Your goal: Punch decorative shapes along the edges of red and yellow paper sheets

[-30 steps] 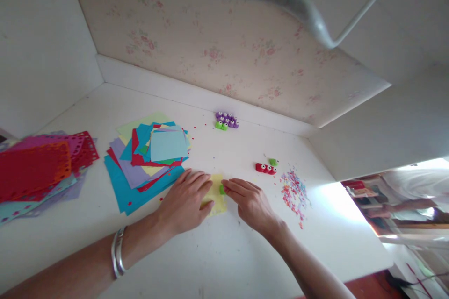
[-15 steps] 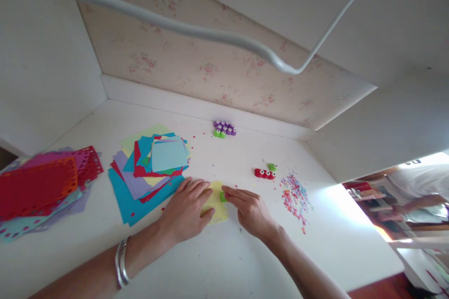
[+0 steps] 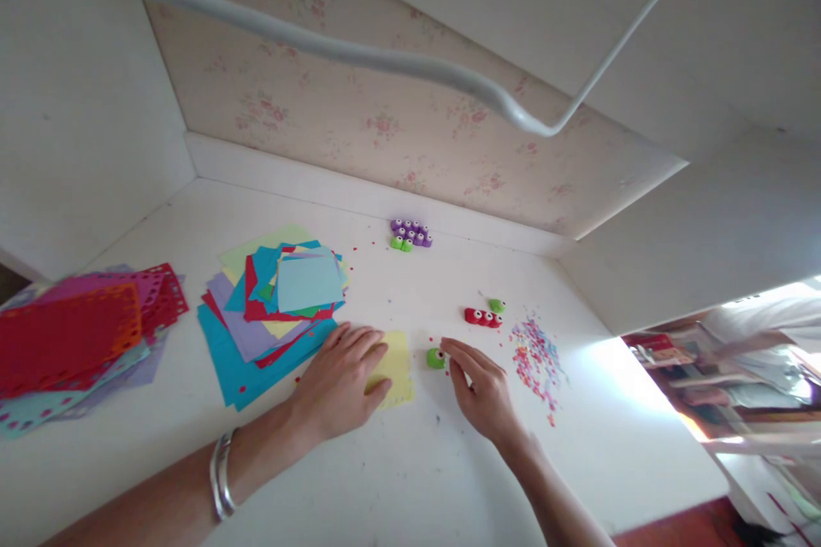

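A sheet of yellow paper (image 3: 398,366) lies on the white table, its near edge marked with small punched holes. My left hand (image 3: 339,380) rests flat on the left part of this sheet, fingers stretched out and thumb apart. Just right of the sheet, apart from it, is a small green craft punch (image 3: 435,358) with a white-and-dark round button. My right hand (image 3: 481,389) has its fingertips closed at the punch's right side. The thumb's contact with it is partly hidden. Tiny red paper bits lie around the punch.
Stacked coloured paper (image 3: 311,284) lies left of centre, with hole-edged sheets (image 3: 70,333) farther left. Purple punches (image 3: 410,232) and two green ones stand at the back. Red punches (image 3: 483,318), another green punch (image 3: 497,305) and confetti (image 3: 537,359) are at right. A white cable (image 3: 410,64) hangs above.
My right hand has moved right with the green punch, off the yellow paper's edge onto the table beside it. My left hand stays in place on the sheet.
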The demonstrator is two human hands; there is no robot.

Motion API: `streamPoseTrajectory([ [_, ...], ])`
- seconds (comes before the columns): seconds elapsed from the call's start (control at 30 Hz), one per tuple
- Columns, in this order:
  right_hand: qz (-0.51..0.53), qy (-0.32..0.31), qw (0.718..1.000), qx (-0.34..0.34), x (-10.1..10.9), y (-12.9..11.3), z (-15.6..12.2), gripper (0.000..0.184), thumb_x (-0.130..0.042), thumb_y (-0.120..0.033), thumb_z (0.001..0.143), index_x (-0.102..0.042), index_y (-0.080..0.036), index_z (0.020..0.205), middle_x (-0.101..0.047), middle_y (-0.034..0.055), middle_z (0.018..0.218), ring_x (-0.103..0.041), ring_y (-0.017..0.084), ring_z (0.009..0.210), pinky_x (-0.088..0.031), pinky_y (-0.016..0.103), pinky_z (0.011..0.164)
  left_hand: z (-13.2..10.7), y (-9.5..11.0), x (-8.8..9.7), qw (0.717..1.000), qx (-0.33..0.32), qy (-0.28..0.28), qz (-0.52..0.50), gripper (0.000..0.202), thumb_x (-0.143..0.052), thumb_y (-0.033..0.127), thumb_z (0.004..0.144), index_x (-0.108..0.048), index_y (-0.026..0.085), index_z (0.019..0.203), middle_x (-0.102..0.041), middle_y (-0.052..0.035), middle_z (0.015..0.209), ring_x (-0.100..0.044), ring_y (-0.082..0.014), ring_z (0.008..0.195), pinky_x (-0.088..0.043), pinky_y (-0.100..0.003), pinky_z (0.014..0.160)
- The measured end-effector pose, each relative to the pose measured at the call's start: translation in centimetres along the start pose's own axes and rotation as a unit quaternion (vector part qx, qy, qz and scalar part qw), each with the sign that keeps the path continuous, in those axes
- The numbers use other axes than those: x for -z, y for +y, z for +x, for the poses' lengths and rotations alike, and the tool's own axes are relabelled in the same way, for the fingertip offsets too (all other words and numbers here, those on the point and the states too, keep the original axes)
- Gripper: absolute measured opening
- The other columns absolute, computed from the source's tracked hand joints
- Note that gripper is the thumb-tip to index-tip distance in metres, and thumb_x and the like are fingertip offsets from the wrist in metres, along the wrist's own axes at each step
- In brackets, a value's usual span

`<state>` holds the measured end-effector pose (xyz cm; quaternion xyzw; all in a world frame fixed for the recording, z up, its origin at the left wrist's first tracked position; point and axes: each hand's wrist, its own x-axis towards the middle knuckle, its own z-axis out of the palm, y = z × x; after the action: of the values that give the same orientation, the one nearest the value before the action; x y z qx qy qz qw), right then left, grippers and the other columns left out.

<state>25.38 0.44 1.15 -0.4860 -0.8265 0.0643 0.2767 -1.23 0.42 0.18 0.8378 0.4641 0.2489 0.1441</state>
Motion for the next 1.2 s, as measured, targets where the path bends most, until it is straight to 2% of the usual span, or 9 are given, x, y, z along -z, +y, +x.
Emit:
streamPoseTrajectory([
  [0.13,0.006,0.006,0.997,-0.081,-0.4,-1.0,0.4,0.026,-0.058,-0.031,0.094,-0.066,-0.024,0.118,-0.069,0.0082,0.112,-0.068,0.024,0.096,-0.059,0.038,0.082,0.0,0.0,-0.1,1.000,-0.006,-0.002,-0.001,0.031,-0.057,0.033,0.088,-0.063,0.023,0.117,-0.062,-0.0053,0.130,-0.050,-0.0252,0.126,-0.025,-0.048,0.113],
  [0.33,0.115,-0.009,0.982,-0.153,-0.2,-1.5,1.2,0.019,-0.058,-0.031,0.092,-0.074,-0.024,0.098,-0.073,0.0058,0.102,-0.070,0.021,0.086,-0.059,0.031,0.072,0.0,-0.1,-0.2,1.000,-0.012,0.004,0.011,0.030,-0.056,0.032,0.089,-0.063,0.024,0.117,-0.061,-0.0039,0.132,-0.049,-0.0247,0.126,-0.026,-0.047,0.112],
  [0.47,0.173,0.032,0.954,-0.243,2.1,1.2,1.7,0.022,-0.066,-0.036,0.084,-0.076,-0.024,0.098,-0.075,0.0046,0.095,-0.071,0.023,0.084,-0.058,0.034,0.076,0.1,-0.3,-0.4,1.000,-0.015,-0.004,0.022,0.031,-0.056,0.033,0.090,-0.062,0.025,0.119,-0.060,-0.0031,0.132,-0.049,-0.0243,0.125,-0.025,-0.047,0.112],
  [0.57,0.089,0.081,0.957,-0.264,4.5,5.0,2.8,0.029,-0.064,-0.041,0.084,-0.075,-0.024,0.105,-0.076,0.0041,0.097,-0.071,0.024,0.088,-0.056,0.035,0.079,0.1,-0.4,-0.4,0.999,-0.021,-0.007,0.031,0.031,-0.056,0.032,0.089,-0.062,0.024,0.118,-0.061,-0.0038,0.131,-0.050,-0.0251,0.124,-0.025,-0.048,0.111],
  [0.63,-0.008,0.073,0.963,-0.260,6.0,7.8,3.9,0.032,-0.058,-0.042,0.086,-0.074,-0.024,0.107,-0.077,0.0040,0.092,-0.072,0.023,0.078,-0.056,0.033,0.070,0.1,-0.4,-0.4,0.999,-0.025,-0.006,0.035,0.030,-0.056,0.031,0.089,-0.062,0.024,0.118,-0.061,-0.0042,0.131,-0.050,-0.0256,0.123,-0.026,-0.048,0.110],
  [0.73,-0.055,0.058,0.965,-0.251,7.3,11.0,5.6,0.031,-0.057,-0.039,0.084,-0.075,-0.023,0.103,-0.077,0.0043,0.086,-0.071,0.022,0.071,-0.055,0.033,0.067,0.2,-0.3,-0.3,0.999,-0.026,-0.001,0.036,0.031,-0.057,0.030,0.088,-0.063,0.025,0.118,-0.061,-0.0044,0.131,-0.050,-0.0259,0.123,-0.027,-0.048,0.110],
  [0.8,-0.067,0.038,0.969,-0.234,7.5,12.3,6.5,0.027,-0.057,-0.034,0.082,-0.076,-0.024,0.098,-0.077,0.0034,0.084,-0.072,0.022,0.072,-0.054,0.033,0.070,0.2,-0.2,-0.2,0.999,-0.024,0.000,0.034,0.031,-0.057,0.030,0.088,-0.063,0.025,0.119,-0.061,-0.0044,0.130,-0.051,-0.0257,0.122,-0.028,-0.047,0.110],
  [1.03,-0.104,-0.043,0.980,-0.162,6.0,14.0,7.6,0.021,-0.058,-0.026,0.078,-0.077,-0.029,0.087,-0.077,0.0010,0.091,-0.072,0.023,0.083,-0.054,0.033,0.079,0.2,-0.2,-0.1,0.999,-0.022,-0.007,0.027,0.033,-0.057,0.029,0.087,-0.062,0.024,0.119,-0.061,-0.0040,0.130,-0.050,-0.0253,0.123,-0.028,-0.048,0.109],
  [1.2,-0.129,-0.006,0.981,-0.146,6.4,13.3,7.4,0.024,-0.056,-0.037,0.084,-0.077,-0.025,0.091,-0.075,0.0050,0.101,-0.070,0.025,0.091,-0.053,0.039,0.087,0.1,-0.2,-0.1,1.000,-0.014,-0.006,0.021,0.032,-0.057,0.030,0.088,-0.062,0.025,0.119,-0.061,-0.0042,0.130,-0.050,-0.0256,0.123,-0.028,-0.049,0.110],
])
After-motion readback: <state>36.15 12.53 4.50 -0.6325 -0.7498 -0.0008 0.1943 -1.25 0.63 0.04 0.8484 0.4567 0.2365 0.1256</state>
